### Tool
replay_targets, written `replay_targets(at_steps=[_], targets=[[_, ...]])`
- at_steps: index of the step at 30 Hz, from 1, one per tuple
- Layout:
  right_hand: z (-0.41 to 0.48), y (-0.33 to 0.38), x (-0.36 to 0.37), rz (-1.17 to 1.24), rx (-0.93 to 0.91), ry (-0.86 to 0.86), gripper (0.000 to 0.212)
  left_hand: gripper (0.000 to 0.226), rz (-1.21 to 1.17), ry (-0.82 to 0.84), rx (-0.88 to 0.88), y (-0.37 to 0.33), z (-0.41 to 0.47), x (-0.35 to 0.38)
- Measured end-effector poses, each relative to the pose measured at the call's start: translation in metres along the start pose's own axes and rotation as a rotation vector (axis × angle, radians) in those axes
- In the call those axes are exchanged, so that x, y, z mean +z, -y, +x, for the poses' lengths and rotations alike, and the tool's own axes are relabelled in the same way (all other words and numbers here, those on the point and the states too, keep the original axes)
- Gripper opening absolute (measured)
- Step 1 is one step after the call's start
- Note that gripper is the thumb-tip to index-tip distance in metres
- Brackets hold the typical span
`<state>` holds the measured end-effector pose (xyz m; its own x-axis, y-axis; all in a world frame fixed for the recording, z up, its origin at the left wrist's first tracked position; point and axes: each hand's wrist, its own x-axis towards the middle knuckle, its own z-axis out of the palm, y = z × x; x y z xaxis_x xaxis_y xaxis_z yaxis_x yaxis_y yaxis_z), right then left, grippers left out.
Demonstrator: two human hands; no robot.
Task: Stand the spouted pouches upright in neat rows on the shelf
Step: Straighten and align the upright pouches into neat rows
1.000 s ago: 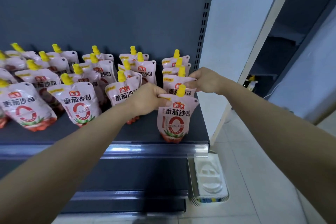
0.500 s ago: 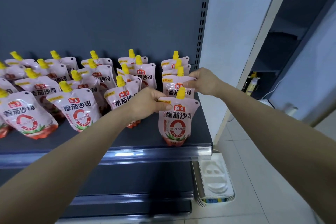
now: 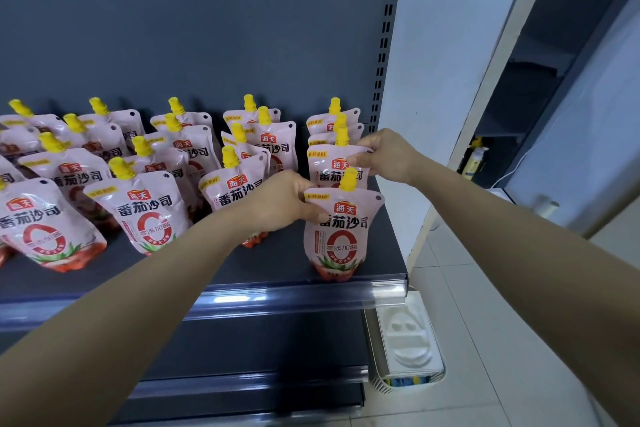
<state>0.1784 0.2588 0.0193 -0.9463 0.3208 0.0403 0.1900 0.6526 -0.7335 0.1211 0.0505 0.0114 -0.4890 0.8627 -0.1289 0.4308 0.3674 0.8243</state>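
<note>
The left hand pinches the top left corner of the front tomato sauce pouch, with the thumb on its printed face. The right hand pinches the top right edge of the second pouch, which is directly behind the first.

The front pouch is pink with a yellow cap. It stands upright at the right end of the dark grey shelf, its base just behind the clear price rail. Two more pouches stand behind the second one in the same column.

To the left, the other pouches stand in further columns reaching towards the grey back panel, and many lean to one side. A slotted upright marks the shelf's right edge, with a white wall beside it. Below, on the tiled floor, a white moulded tray lies next to the shelving.
</note>
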Motion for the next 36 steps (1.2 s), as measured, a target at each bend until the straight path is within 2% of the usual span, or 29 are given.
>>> replay_targets(at_steps=[8,18,27,36], targets=[[-0.006,-0.001,-0.004,0.059,0.028,0.081,0.019,0.021,0.002,-0.015,0.061,-0.009,0.008,0.003],[-0.007,-0.002,-0.006,0.097,0.054,0.122,0.017,0.013,-0.04,-0.221,0.071,0.001,0.005,0.013],[-0.006,-0.001,-0.007,0.062,0.059,0.166,0.016,0.014,-0.018,-0.135,0.077,-0.006,0.003,0.007],[-0.003,0.0,-0.007,-0.033,0.048,0.138,0.011,0.018,-0.064,-0.094,0.075,-0.008,0.001,0.0]])
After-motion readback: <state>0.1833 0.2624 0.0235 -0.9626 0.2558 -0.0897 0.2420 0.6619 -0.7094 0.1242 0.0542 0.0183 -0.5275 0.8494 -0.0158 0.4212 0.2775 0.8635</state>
